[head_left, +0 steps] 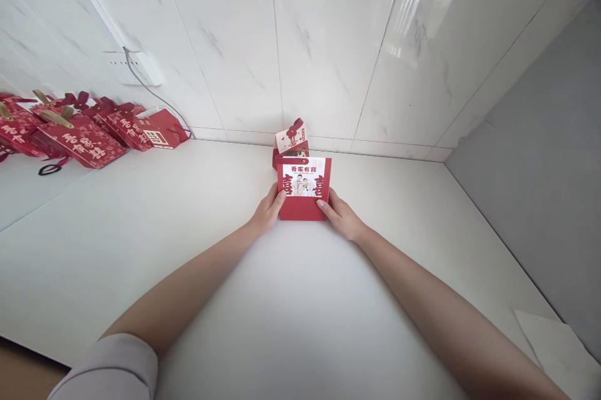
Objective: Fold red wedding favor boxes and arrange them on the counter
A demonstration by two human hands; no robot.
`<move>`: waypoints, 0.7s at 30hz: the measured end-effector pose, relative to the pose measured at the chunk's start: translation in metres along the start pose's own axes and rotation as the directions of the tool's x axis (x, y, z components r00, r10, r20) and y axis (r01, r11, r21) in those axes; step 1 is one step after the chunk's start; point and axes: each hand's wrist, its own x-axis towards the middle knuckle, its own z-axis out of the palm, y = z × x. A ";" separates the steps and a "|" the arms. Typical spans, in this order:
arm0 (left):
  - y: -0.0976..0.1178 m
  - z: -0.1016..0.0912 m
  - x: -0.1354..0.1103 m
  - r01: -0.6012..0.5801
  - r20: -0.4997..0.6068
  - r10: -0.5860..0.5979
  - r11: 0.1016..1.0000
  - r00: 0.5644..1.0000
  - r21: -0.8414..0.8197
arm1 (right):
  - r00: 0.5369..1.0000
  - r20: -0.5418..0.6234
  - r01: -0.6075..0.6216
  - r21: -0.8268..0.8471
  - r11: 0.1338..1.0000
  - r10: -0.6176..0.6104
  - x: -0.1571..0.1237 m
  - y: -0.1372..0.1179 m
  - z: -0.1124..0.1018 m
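Bag: the red bag [304, 196] is at mid-table in front of us, held between our two hands, printed front facing us. White panel on the upper front: red characters and a drawn couple. Plain red below, gold eyelet at the top edge. We can't tell if its base touches the table [305, 300].
Left hand: our left hand [268, 209] has the bag by its left edge, thumb on the front, fingers mostly hidden. Closed only as far as the bag's thickness allows.
Right hand: our right hand [344, 217] mirrors that on the right edge, thumb on the lower front, fingers around the side and back. Same closed grip, on the bag.
Box: a red-and-white box [291, 139] with a dark red bow sits just behind the bag, near the wall [211, 30]. Bag hides its lower part; we can't tell if they touch.
Cluster: several red bags [84, 143] packed together at far left, with dark red and gold ribbons. A dark loop [50, 169] lies in front.
Wall side: white socket [145, 68] above the cluster, grey cable [157, 98] running down beside it.
Right side: grey panel [530, 168] along the table edge; pale flat item [558, 343] near the lower corner, can't tell what.
Sleeve: light, rolled sleeve [119, 359] on our left arm.
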 end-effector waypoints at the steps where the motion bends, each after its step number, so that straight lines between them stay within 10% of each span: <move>1: 0.000 0.000 0.000 -0.010 0.005 0.010 1.000 1.000 0.007 | 0.998 0.056 -0.028 0.017 0.999 0.027 0.001 0.002 -0.001; 21: -0.002 -0.001 0.002 -0.084 0.058 0.086 0.996 0.995 -0.043 | 0.997 0.054 -0.048 0.020 0.999 0.046 0.002 0.000 -0.001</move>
